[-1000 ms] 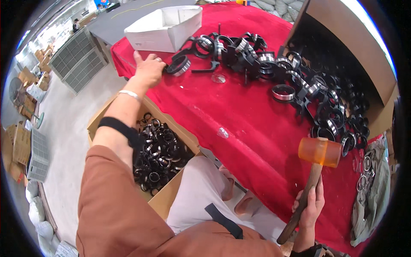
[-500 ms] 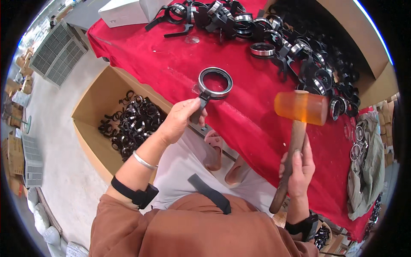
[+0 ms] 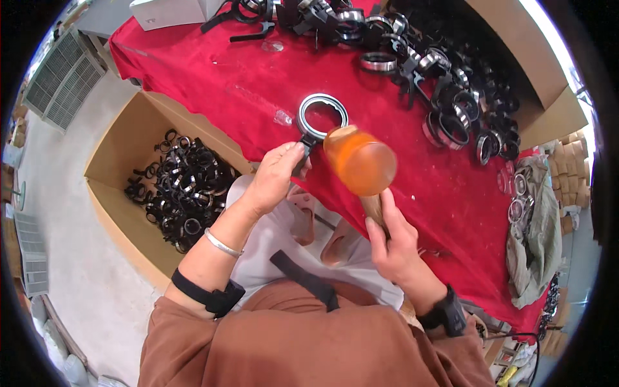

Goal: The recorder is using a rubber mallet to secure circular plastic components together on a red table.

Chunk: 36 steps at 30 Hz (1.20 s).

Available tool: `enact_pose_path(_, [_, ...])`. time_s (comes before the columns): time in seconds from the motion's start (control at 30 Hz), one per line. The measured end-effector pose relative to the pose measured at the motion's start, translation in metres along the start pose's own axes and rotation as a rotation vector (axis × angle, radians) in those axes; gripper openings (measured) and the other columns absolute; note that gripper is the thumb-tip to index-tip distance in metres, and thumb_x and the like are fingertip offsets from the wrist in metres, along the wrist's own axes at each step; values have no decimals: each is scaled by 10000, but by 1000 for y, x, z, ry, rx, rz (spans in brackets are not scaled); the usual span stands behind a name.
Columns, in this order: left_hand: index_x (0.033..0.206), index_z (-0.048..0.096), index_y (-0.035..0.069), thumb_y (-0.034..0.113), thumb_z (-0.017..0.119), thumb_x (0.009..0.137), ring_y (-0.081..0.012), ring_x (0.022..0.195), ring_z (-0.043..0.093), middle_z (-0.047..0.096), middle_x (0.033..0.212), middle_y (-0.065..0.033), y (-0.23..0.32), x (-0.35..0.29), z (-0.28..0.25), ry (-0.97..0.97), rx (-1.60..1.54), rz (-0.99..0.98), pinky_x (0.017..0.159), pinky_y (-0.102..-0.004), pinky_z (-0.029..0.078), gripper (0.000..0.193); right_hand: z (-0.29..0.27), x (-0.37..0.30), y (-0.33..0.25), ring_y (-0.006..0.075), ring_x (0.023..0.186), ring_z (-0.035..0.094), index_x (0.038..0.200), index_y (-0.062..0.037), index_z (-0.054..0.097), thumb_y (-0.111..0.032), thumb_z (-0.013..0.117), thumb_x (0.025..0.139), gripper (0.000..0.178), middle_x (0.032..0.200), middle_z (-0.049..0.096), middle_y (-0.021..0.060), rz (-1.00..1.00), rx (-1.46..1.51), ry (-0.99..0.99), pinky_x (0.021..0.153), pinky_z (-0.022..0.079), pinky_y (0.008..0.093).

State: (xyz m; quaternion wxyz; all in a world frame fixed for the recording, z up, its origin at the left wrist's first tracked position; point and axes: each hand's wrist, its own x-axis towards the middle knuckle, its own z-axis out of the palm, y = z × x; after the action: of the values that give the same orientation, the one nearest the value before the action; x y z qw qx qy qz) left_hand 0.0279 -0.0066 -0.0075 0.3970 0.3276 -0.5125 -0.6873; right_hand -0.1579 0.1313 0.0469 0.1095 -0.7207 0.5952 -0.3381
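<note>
Far left: grey grilled panel (image 3: pixel 64 80), leaning over the pale floor (image 3: pixel 74 245).

Left, below the bench: cardboard box (image 3: pixel 116 151), its top uncovered, holding a deep heap of black-and-silver ring pieces (image 3: pixel 187 193). On the bench's far left corner, a white box (image 3: pixel 171 14), partly out of frame.

Left of centre: your left hand (image 3: pixel 276 177), gripping the dark stem of one ring piece.

Centre: that held ring piece (image 3: pixel 322 98), ring end outward, above the bench's near edge; whether it rests on the cloth you cannot tell. A clear scrap (image 3: pixel 282 117) lies just beside it.

Right of centre: amber-headed mallet (image 3: pixel 361 161), head close beside the ring, contact unclear. Your right hand (image 3: pixel 396 248) is wrapped around its wooden handle.

Progress, as judged: one piece is in work, apart from both heaps. Many lie unheld in the box and many on the bench; which are finished, you cannot tell.

Right: bench (image 3: pixel 445 193) under creased red cloth, a dense pile of similar pieces (image 3: pixel 433 61) along its far side, running toward a large carton (image 3: pixel 509 45).

Far right: grey-green cloth (image 3: pixel 532 238) on the bench edge; stacked small cartons (image 3: pixel 564 171) beyond.
</note>
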Motion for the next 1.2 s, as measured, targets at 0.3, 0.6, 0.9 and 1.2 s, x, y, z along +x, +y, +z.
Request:
enact_pose_path(0.3, [747, 532, 31, 279, 412, 940, -93, 645, 472, 514, 690, -15, -10, 3, -7, 49, -23, 57, 615, -248, 402, 337, -26, 67, -62, 244, 1018, 585, 1351, 48, 305, 1, 465, 851, 528, 1131, 572, 222, 204, 478, 180, 812, 468, 294])
enact_pose_path(0.6, [735, 530, 31, 315, 412, 931, -93, 632, 467, 500, 665, -12, -4, -1, -10, 51, -19, -27, 614, -244, 403, 365, -20, 127, -60, 229, 1029, 585, 1291, -4, 418, -75, 538, 874, 440, 1141, 582, 205, 7, 188, -94, 876, 444, 305])
enact_pose_path(0.9, [739, 532, 11, 330, 408, 925, -93, 585, 463, 490, 630, -13, 0, 0, -11, 68, 135, -9, 568, -253, 409, 390, -11, 106, 5, 430, 958, 563, 1340, -62, 355, -130, 514, 877, 495, 957, 563, 325, 177, -95, -142, 800, 471, 412])
enact_pose_path(1.2, [773, 586, -27, 425, 497, 897, -116, 669, 550, 595, 747, -76, 18, 15, -15, 123, 350, -160, 637, -262, 439, 477, -18, 117, 14, 391, 1012, 561, 1309, -38, 390, -194, 517, 880, 473, 1054, 571, 282, 262, -86, -196, 836, 455, 396])
